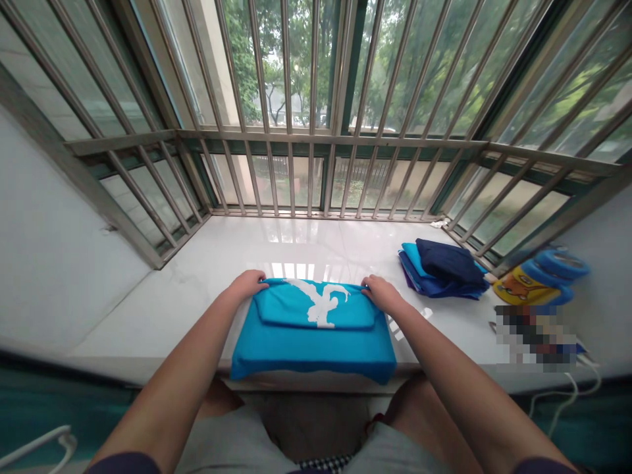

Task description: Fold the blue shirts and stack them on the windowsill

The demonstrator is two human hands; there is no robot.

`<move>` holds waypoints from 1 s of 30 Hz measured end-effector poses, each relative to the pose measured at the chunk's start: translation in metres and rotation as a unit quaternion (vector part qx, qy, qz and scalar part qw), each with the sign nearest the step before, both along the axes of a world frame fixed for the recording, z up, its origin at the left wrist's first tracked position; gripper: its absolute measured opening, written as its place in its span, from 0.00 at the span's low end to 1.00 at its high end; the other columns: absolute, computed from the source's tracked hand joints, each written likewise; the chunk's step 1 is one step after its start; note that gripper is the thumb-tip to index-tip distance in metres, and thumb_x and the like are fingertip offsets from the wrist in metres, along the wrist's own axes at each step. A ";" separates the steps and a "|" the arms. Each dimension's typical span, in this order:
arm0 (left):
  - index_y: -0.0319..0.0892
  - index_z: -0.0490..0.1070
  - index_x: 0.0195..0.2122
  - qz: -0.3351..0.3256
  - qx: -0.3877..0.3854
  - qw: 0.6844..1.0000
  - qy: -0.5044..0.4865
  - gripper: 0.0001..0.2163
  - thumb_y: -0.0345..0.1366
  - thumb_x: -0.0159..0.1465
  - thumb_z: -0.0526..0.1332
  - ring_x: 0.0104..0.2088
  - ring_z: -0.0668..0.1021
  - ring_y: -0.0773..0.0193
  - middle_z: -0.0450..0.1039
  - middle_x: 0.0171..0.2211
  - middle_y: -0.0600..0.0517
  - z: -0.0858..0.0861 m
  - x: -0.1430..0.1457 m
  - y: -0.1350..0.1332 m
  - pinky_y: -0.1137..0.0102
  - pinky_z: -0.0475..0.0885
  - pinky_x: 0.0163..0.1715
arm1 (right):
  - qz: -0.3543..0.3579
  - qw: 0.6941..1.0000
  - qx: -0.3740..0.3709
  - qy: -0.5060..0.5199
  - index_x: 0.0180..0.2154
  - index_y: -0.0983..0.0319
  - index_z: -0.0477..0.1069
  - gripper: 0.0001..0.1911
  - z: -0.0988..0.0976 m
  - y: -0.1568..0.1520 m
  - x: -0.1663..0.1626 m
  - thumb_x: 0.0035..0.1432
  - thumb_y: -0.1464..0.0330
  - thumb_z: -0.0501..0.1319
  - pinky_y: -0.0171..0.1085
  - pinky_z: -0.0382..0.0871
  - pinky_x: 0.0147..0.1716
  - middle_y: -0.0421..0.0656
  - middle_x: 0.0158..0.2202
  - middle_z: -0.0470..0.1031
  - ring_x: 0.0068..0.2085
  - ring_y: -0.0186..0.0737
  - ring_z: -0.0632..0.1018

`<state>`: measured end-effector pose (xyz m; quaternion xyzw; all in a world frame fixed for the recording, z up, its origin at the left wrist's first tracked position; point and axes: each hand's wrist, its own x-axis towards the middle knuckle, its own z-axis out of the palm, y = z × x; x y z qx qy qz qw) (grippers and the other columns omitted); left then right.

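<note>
A bright blue cloth garment, which looks like a T-shirt with a white printed figure, lies partly folded on the white window sill. Its upper part is doubled over into a flat band, and its lower edge hangs over the sill's front. At the far left corner of the fold, my left hand pinches the fabric between thumb and fingers. My right hand grips the far right corner the same way. The fabric between both hands is stretched fairly straight.
A stack of folded dark blue and bright blue clothes sits to the right. Beyond it stand a yellow and blue jug and a blurred-out item with white cables. Metal bars line the window behind the sill.
</note>
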<state>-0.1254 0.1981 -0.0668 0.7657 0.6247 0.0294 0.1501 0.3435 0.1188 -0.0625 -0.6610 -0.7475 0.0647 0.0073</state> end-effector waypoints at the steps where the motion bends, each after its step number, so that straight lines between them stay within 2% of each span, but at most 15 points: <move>1: 0.44 0.81 0.47 0.021 0.029 0.999 -0.003 0.13 0.42 0.66 0.64 0.52 0.81 0.46 0.82 0.50 0.42 0.000 0.004 0.003 0.61 0.75 0.49 | -0.021 0.999 0.025 -0.002 0.56 0.58 0.78 0.14 0.003 0.005 -0.003 0.73 0.68 0.60 0.42 0.69 0.53 0.52 0.58 0.77 0.58 0.52 0.76; 4: 0.40 0.73 0.62 0.065 0.100 0.993 -0.019 0.20 0.38 0.72 0.56 0.61 0.76 0.42 0.74 0.63 0.34 0.001 0.014 0.001 0.53 0.73 0.57 | -0.080 0.993 0.091 -0.002 0.65 0.61 0.72 0.22 0.014 0.011 -0.012 0.75 0.70 0.53 0.48 0.69 0.55 0.58 0.65 0.70 0.62 0.59 0.72; 6: 0.41 0.73 0.63 0.052 0.119 0.991 -0.038 0.19 0.37 0.74 0.53 0.61 0.77 0.45 0.74 0.62 0.37 -0.002 0.017 -0.011 0.54 0.72 0.60 | -0.081 0.991 0.105 0.005 0.64 0.62 0.73 0.22 0.019 0.003 -0.018 0.78 0.68 0.49 0.49 0.70 0.55 0.58 0.62 0.72 0.60 0.58 0.73; 9: 0.45 0.79 0.55 -0.014 0.110 0.991 -0.071 0.14 0.39 0.73 0.58 0.56 0.80 0.52 0.80 0.54 0.44 -0.013 0.017 -0.045 0.60 0.74 0.61 | -0.010 0.997 0.079 0.026 0.54 0.58 0.79 0.17 0.016 -0.028 -0.023 0.78 0.60 0.54 0.43 0.70 0.55 0.50 0.54 0.78 0.55 0.50 0.77; 11: 0.46 0.80 0.52 -0.067 0.102 0.988 -0.092 0.13 0.43 0.70 0.64 0.55 0.81 0.51 0.81 0.53 0.46 -0.024 0.015 -0.072 0.60 0.75 0.60 | 0.060 0.996 0.051 0.032 0.55 0.54 0.79 0.16 0.007 -0.052 -0.023 0.73 0.56 0.63 0.41 0.71 0.55 0.46 0.55 0.78 0.55 0.49 0.78; 13: 0.47 0.80 0.54 -0.099 0.104 0.984 -0.104 0.15 0.43 0.68 0.68 0.55 0.80 0.49 0.80 0.54 0.45 -0.032 0.013 -0.093 0.58 0.76 0.60 | 0.100 0.994 0.033 0.024 0.60 0.54 0.76 0.21 -0.005 -0.072 -0.021 0.70 0.57 0.67 0.44 0.72 0.54 0.47 0.58 0.77 0.56 0.52 0.77; 15: 0.48 0.81 0.53 -0.104 0.109 0.984 -0.099 0.12 0.39 0.70 0.65 0.55 0.80 0.50 0.80 0.53 0.45 -0.035 0.014 -0.106 0.58 0.76 0.59 | 0.104 0.994 0.033 0.006 0.61 0.56 0.76 0.18 -0.015 -0.082 -0.019 0.72 0.62 0.63 0.46 0.73 0.54 0.49 0.58 0.77 0.56 0.53 0.77; 18: 0.47 0.82 0.46 -0.101 0.120 0.983 -0.095 0.10 0.34 0.73 0.59 0.51 0.82 0.51 0.82 0.48 0.45 -0.032 0.019 -0.111 0.58 0.78 0.57 | 0.087 0.995 0.051 -0.011 0.57 0.57 0.79 0.16 -0.021 -0.082 -0.013 0.75 0.69 0.56 0.46 0.72 0.55 0.50 0.54 0.80 0.54 0.52 0.77; 22: 0.48 0.81 0.48 -0.099 0.143 0.980 -0.097 0.13 0.36 0.74 0.56 0.52 0.82 0.52 0.82 0.50 0.45 -0.030 0.026 -0.117 0.59 0.78 0.57 | 0.081 0.992 0.099 -0.009 0.59 0.57 0.79 0.19 -0.023 -0.082 -0.007 0.73 0.72 0.56 0.48 0.71 0.58 0.51 0.56 0.79 0.55 0.54 0.76; 24: 0.48 0.81 0.49 -0.100 0.135 0.982 -0.088 0.14 0.35 0.74 0.55 0.52 0.82 0.52 0.82 0.50 0.45 -0.033 0.025 -0.123 0.60 0.78 0.57 | 0.078 0.992 0.095 -0.008 0.59 0.56 0.79 0.20 -0.024 -0.086 -0.006 0.72 0.72 0.56 0.48 0.71 0.57 0.51 0.57 0.79 0.55 0.54 0.77; 27: 0.48 0.81 0.50 -0.105 0.117 0.984 -0.086 0.13 0.36 0.74 0.57 0.53 0.82 0.52 0.82 0.51 0.45 -0.035 0.019 -0.128 0.61 0.77 0.57 | 0.079 0.995 0.065 0.010 0.59 0.57 0.79 0.18 -0.024 -0.094 -0.006 0.75 0.67 0.56 0.48 0.72 0.56 0.51 0.57 0.79 0.55 0.54 0.78; 30: 0.48 0.81 0.47 -0.110 0.104 0.985 -0.088 0.12 0.42 0.75 0.57 0.53 0.82 0.52 0.82 0.50 0.46 -0.029 0.013 -0.117 0.61 0.77 0.57 | 0.070 0.996 0.047 0.036 0.58 0.57 0.79 0.19 -0.013 -0.091 -0.006 0.78 0.59 0.54 0.46 0.72 0.56 0.50 0.57 0.80 0.54 0.52 0.79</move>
